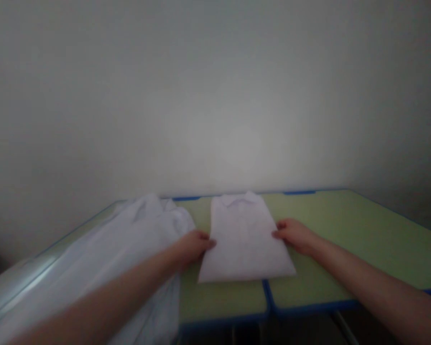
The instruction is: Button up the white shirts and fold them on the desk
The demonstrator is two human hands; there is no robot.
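Note:
A folded white collared shirt (244,239) lies flat on the green table (352,239), collar toward the wall. My left hand (194,245) rests at the shirt's left edge, fingers curled onto the cloth. My right hand (293,235) sits at the right edge, fingertips closed on the fabric. Both hands touch the shirt from opposite sides.
A loose, unfolded white garment (129,249) is spread over the table's left part and hangs off the front edge. The table has a blue rim (309,306) and a seam between two tabletops near the shirt's front. A plain wall stands right behind.

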